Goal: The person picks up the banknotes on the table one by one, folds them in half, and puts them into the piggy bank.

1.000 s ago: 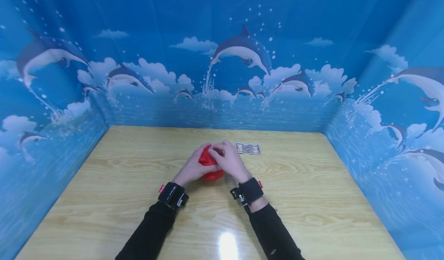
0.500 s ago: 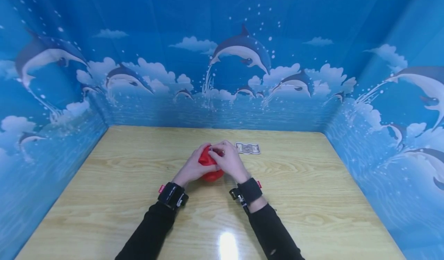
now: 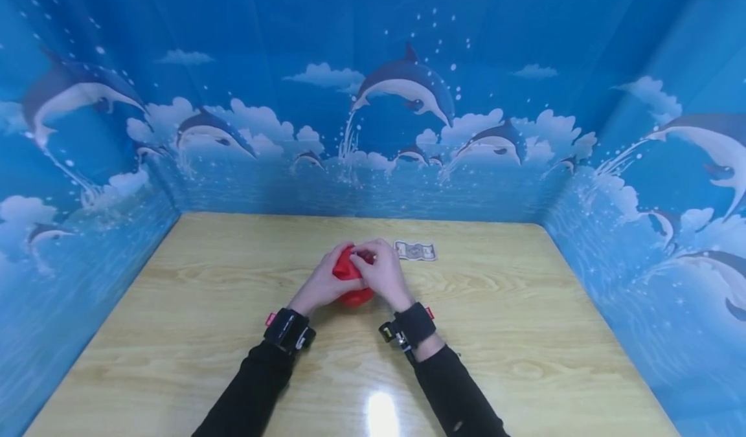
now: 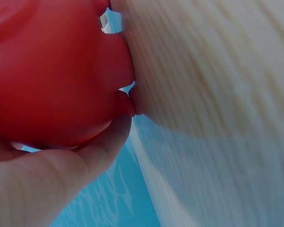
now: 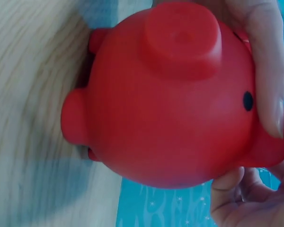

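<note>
A red piggy bank stands near the middle of the table, its round snout and black eye showing in the right wrist view. My left hand grips it from the left, the thumb lying across the body. Over the top, the thumb and forefinger of my right hand come together in a pinch; I cannot tell what is between them. Other fingertips of that hand lie right at the bank's side near the ear. In the left wrist view, the bank's red underside and stubby feet show above my left thumb.
A small printed banknote lies flat just beyond my right hand. The pale wooden table is enclosed at the back and sides by a blue dolphin-patterned curtain.
My right wrist has shifted slightly to the left, with its fingertips still at the top of the piggy bank. The left hand keeps its grip and the bank stays in place.
</note>
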The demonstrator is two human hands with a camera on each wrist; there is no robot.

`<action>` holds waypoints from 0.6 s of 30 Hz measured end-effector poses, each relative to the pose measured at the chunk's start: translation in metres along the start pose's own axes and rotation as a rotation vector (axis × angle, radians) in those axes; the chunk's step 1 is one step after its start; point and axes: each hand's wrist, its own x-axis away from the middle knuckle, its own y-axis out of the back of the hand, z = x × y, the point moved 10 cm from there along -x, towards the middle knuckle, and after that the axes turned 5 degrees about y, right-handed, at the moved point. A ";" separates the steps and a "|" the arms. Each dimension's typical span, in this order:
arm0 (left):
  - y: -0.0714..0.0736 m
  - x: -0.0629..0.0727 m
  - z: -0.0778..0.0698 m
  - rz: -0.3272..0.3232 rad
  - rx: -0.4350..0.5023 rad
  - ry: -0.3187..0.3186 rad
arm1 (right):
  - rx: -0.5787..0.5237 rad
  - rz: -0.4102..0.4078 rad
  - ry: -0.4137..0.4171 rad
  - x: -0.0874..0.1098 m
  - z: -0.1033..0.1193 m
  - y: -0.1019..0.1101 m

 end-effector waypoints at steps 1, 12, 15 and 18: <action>0.000 0.000 0.000 0.000 0.000 0.003 | -0.007 -0.004 -0.005 0.000 -0.001 0.000; -0.001 0.004 0.004 -0.009 0.008 0.006 | -0.069 -0.023 -0.040 0.004 -0.006 -0.003; -0.001 0.002 0.002 -0.012 0.021 -0.003 | -0.084 -0.040 -0.039 0.003 -0.006 -0.001; -0.001 0.000 0.000 -0.010 0.026 -0.009 | -0.095 -0.053 -0.045 0.002 -0.007 0.001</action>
